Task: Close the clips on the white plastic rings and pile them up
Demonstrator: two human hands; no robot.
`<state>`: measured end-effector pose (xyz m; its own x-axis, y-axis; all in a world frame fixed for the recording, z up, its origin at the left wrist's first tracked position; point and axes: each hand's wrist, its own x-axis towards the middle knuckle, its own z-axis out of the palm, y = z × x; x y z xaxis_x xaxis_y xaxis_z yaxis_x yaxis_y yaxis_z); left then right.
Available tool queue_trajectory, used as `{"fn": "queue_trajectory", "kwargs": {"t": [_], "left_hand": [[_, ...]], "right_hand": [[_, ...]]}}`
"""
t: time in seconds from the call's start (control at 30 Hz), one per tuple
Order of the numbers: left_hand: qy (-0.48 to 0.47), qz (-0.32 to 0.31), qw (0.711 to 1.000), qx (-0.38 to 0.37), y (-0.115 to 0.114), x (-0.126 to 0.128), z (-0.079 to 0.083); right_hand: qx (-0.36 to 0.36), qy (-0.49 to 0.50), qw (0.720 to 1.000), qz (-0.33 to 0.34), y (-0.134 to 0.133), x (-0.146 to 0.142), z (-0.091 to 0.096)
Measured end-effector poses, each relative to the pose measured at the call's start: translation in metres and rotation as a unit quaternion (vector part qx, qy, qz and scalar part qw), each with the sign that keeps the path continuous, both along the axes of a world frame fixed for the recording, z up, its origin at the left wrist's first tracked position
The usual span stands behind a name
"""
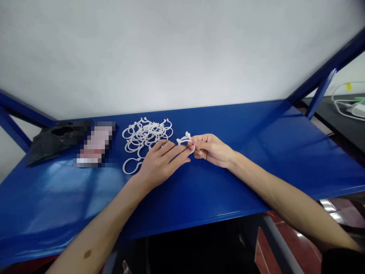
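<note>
A white plastic ring (184,141) is pinched between the fingers of my right hand (212,149) just above the blue shelf (256,144). My left hand (161,161) lies palm down beside it, fingers stretched toward the ring and touching its left side. A pile of several similar white rings (146,134) lies just behind my left hand, with one loose ring (131,166) at its near left.
A black bag (54,140) and a blurred pink-and-white packet (95,146) lie at the shelf's left. Blue frame posts rise at both ends. White cables (348,104) lie on a dark surface at the far right. The shelf's front edge drops to the floor.
</note>
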<state>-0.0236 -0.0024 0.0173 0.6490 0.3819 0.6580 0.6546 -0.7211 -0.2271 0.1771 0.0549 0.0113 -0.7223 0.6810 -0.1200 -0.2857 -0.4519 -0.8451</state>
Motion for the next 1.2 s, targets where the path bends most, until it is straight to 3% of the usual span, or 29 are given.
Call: {"fn": "queue_trajectory", "kwargs": {"t": [0.23, 0.33, 0.4, 0.47, 0.53, 0.6, 0.67, 0.73, 0.93, 1.2], "left_hand": [[0.018, -0.004, 1.000, 0.015, 0.005, 0.001, -0.006], [0.015, -0.007, 1.000, -0.016, 0.006, -0.001, -0.009], [0.013, -0.001, 0.999, -0.052, 0.007, -0.004, -0.012], [0.006, 0.013, 0.995, -0.095, 0.008, -0.008, -0.015], [-0.002, 0.029, 0.991, -0.130, 0.009, -0.010, -0.017], [0.000, 0.034, 0.988, -0.151, 0.010, -0.013, -0.018], [0.008, 0.034, 0.985, -0.168, 0.010, -0.014, -0.019], [0.018, 0.035, 0.982, -0.184, 0.010, -0.014, -0.020], [0.016, 0.051, 0.979, -0.196, 0.011, -0.011, -0.025], [-0.081, 0.069, 0.963, -0.246, 0.007, -0.019, -0.013]], "right_hand": [[-0.016, -0.056, 0.998, -0.013, 0.003, 0.000, 0.000], [0.032, -0.105, 0.994, -0.029, 0.004, -0.002, -0.005], [0.111, -0.164, 0.978, -0.060, 0.003, -0.002, -0.008], [0.263, -0.241, 0.924, -0.133, 0.001, 0.000, -0.007], [0.457, -0.303, 0.817, -0.180, -0.001, 0.004, -0.004], [0.609, -0.335, 0.703, -0.150, -0.002, 0.008, 0.000], [0.684, -0.351, 0.633, -0.094, -0.002, 0.011, 0.003], [0.710, -0.359, 0.602, -0.065, -0.001, 0.012, 0.003], [0.719, -0.388, 0.575, -0.052, -0.001, 0.009, -0.001], [0.688, -0.400, 0.599, -0.090, -0.004, 0.011, 0.002]]}}
